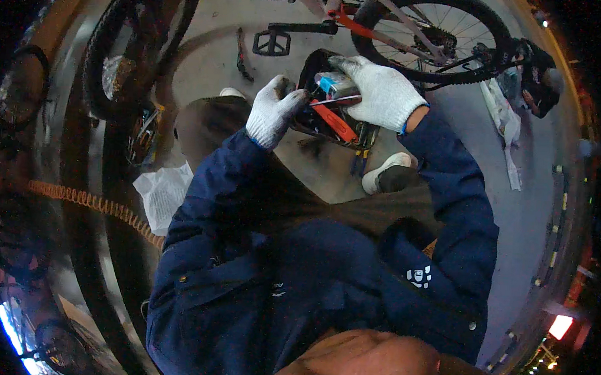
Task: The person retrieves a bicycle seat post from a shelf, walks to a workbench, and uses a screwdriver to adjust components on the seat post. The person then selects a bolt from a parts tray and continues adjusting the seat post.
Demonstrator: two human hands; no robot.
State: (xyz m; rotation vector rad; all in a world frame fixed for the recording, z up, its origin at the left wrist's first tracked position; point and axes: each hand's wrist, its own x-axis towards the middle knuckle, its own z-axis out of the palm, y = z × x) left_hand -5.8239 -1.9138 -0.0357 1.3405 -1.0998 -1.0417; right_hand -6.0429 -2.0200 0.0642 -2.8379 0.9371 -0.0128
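Note:
My left hand (pixel 275 113), in a white knitted glove, is closed with its fingertips at the left side of a black tool container (pixel 311 62). What those fingers hold, if anything, I cannot make out. Opposite it, my right hand (pixel 383 96), gloved the same way, is closed around a small silver-grey object with a blue patch (pixel 338 86) above the container. A thin pale rod (pixel 334 100) runs between the two hands, just under that object. Inside the container lie a red-handled tool (pixel 335 122) and other tools, partly hidden by my hands.
Beyond my hands stands a bicycle with a black pedal (pixel 272 43) and a rear wheel (pixel 431 32). More wheels (pixel 105 51) are at the left. An orange coiled hose (pixel 99 200), a white plastic bag (pixel 162 196) and a tray of tools (pixel 144 135) lie left of me.

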